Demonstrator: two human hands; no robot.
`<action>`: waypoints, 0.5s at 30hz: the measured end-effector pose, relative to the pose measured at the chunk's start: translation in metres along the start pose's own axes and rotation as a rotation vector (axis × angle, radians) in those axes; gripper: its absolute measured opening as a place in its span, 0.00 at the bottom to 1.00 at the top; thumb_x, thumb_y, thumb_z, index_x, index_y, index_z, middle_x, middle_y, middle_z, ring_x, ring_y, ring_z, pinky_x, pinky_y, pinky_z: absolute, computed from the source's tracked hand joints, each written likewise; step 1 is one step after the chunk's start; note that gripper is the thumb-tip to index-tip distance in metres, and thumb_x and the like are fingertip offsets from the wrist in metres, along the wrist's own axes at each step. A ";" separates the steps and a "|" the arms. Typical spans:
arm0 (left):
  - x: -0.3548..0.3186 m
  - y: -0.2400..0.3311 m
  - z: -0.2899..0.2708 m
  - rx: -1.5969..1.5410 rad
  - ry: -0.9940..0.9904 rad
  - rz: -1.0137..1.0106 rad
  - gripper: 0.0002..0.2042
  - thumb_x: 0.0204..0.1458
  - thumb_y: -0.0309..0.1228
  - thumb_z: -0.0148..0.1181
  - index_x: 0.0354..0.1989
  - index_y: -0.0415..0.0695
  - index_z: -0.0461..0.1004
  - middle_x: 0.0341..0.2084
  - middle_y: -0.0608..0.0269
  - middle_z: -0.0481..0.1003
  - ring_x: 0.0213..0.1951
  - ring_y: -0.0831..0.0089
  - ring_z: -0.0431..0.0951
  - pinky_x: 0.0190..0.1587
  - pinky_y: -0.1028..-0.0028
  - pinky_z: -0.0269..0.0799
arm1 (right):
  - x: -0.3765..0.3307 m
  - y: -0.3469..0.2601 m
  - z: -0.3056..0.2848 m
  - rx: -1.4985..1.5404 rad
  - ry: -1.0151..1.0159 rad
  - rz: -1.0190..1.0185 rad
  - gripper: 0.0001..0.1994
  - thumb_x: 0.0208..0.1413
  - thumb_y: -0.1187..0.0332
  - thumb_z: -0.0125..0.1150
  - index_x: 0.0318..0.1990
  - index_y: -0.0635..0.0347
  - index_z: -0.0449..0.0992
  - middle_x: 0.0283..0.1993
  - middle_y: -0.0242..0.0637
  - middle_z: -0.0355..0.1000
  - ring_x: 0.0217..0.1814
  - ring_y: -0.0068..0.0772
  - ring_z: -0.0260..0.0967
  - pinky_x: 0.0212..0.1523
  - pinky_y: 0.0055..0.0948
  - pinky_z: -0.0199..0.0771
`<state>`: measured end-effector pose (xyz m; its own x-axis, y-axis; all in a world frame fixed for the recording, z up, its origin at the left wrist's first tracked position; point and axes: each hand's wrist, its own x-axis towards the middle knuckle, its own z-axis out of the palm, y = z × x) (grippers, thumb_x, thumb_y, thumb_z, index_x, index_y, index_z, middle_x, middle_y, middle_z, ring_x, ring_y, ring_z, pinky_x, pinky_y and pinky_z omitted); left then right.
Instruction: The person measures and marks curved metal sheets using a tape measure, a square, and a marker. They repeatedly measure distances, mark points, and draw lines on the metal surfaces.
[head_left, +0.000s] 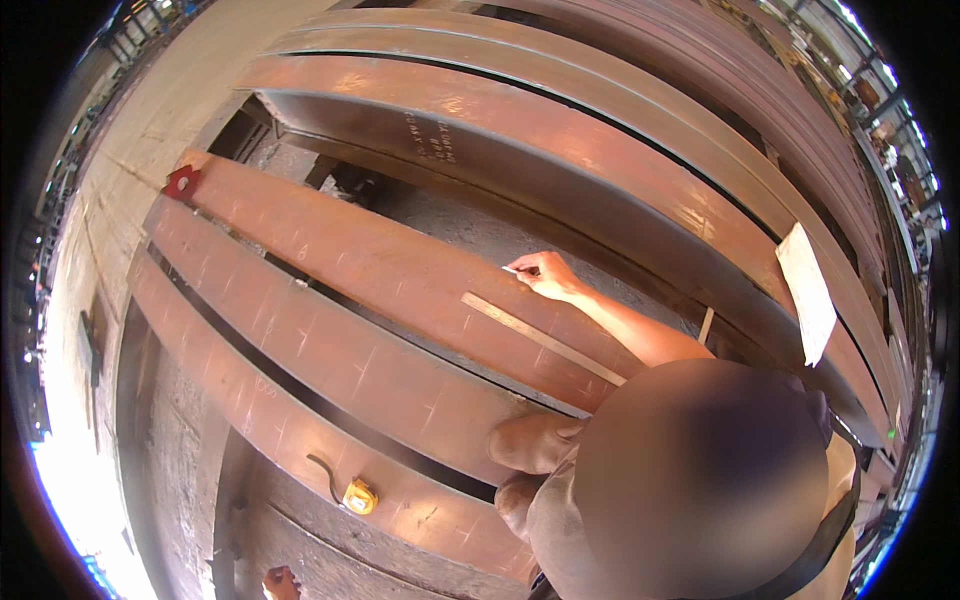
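Neither of my hands shows in the view. A co-worker [700, 480] crouches at the lower right, knees [530, 442] against a long rusty steel plate [380, 270]. That person's outstretched hand [545, 273] holds a short white chalk stick [511, 269] with its tip on the plate. Just below that hand a long metal ruler [540, 338] lies flat on the same plate. White chalk crosses mark this plate and the nearer plate [300, 400].
A yellow tape measure [358, 496] with a dark strap lies on the nearest plate. A red block [182, 182] sits at the far-left plate end. A white sheet [806, 290] rests on the large steel beams [560, 130] behind. Dark gaps separate the plates.
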<state>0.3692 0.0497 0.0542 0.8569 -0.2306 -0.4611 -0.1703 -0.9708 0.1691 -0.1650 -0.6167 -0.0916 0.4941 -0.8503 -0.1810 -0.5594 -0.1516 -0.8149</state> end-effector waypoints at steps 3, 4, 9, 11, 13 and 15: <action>-0.014 0.014 -0.007 -0.035 -0.091 0.004 0.25 0.49 0.46 0.70 0.47 0.39 0.79 0.37 0.48 0.82 0.39 0.62 0.83 0.41 0.63 0.77 | 0.000 0.000 -0.004 -0.047 -0.041 0.050 0.12 0.63 0.72 0.60 0.53 0.55 0.83 0.50 0.44 0.82 0.53 0.40 0.80 0.52 0.38 0.80; -0.016 0.018 -0.007 -0.036 -0.083 0.016 0.23 0.49 0.46 0.69 0.46 0.39 0.80 0.36 0.49 0.82 0.39 0.63 0.83 0.40 0.64 0.77 | 0.003 -0.001 -0.005 -0.022 -0.039 0.054 0.11 0.64 0.71 0.60 0.51 0.55 0.83 0.51 0.43 0.82 0.54 0.40 0.80 0.55 0.38 0.78; -0.022 0.030 -0.006 -0.020 -0.053 0.051 0.18 0.51 0.42 0.63 0.43 0.40 0.82 0.32 0.56 0.81 0.34 0.69 0.81 0.36 0.68 0.76 | 0.003 0.008 -0.008 0.063 -0.075 0.018 0.11 0.64 0.72 0.59 0.52 0.55 0.83 0.52 0.41 0.82 0.55 0.41 0.80 0.55 0.39 0.78; -0.023 0.032 -0.004 -0.018 -0.039 0.066 0.16 0.52 0.40 0.60 0.41 0.41 0.82 0.30 0.59 0.81 0.32 0.72 0.81 0.34 0.70 0.75 | 0.001 0.011 -0.012 0.032 -0.103 0.018 0.12 0.64 0.72 0.59 0.52 0.55 0.83 0.52 0.41 0.82 0.55 0.40 0.79 0.55 0.39 0.78; -0.022 0.033 -0.003 -0.019 -0.028 0.089 0.15 0.53 0.39 0.58 0.40 0.41 0.83 0.28 0.62 0.81 0.30 0.74 0.80 0.32 0.71 0.75 | 0.002 0.012 -0.016 -0.078 -0.150 0.122 0.12 0.64 0.73 0.59 0.52 0.54 0.83 0.52 0.40 0.82 0.54 0.40 0.79 0.55 0.39 0.79; -0.020 0.035 -0.002 -0.024 -0.022 0.092 0.15 0.53 0.37 0.55 0.38 0.42 0.84 0.26 0.64 0.81 0.28 0.77 0.80 0.31 0.73 0.74 | 0.007 0.009 -0.016 -0.026 -0.160 -0.021 0.13 0.64 0.74 0.58 0.53 0.53 0.83 0.53 0.40 0.82 0.55 0.40 0.79 0.54 0.39 0.79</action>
<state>0.3473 0.0207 0.0710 0.8274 -0.3200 -0.4614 -0.2355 -0.9437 0.2322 -0.1769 -0.6324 -0.0911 0.6045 -0.7558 -0.2515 -0.5641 -0.1832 -0.8051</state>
